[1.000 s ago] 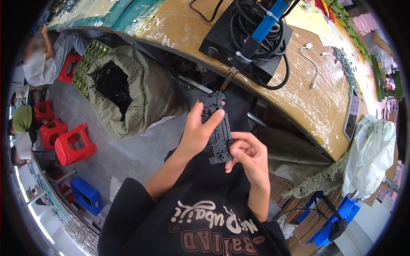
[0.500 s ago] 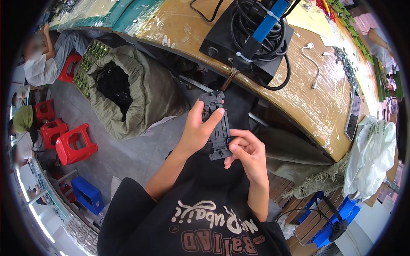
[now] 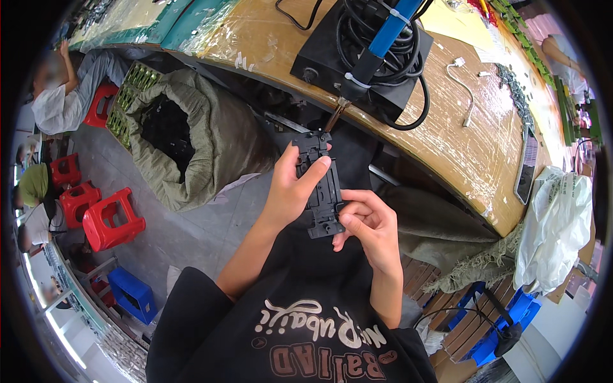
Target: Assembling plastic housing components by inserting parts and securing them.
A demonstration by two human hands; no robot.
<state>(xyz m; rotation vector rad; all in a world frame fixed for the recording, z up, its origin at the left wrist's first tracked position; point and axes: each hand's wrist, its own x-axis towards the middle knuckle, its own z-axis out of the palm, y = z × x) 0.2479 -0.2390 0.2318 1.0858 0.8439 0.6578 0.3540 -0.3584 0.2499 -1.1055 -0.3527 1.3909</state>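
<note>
1. Wrapped the fingers of the left hand [image 3: 288, 191] around the far half of a long black plastic part [image 3: 327, 190], thumb flat on top, presumably for steadiness; left little more than the part's own thickness between them.
2. Pinched the part's near edge, at five o'clock, between thumb and bent fingers of the right hand [image 3: 371, 231], perhaps to support that end; could not make out any smaller piece in the grip.
3. Held the part lengthwise before the torso, far end toward twelve o'clock and just beside a brown metal tip [image 3: 334, 116]; could not tell touching from a narrow gap.
4. Saw the blue-and-black tool [image 3: 387, 38] slanting down over a black box [image 3: 319, 67] on the bench [image 3: 268, 45] at one o'clock, likely propped to spare the hands.
5. Lost to view: the part's underside, most left fingers, the tool's upper end. Found the contents of the sack [image 3: 227, 127] at ten o'clock too dark to identify.
</note>
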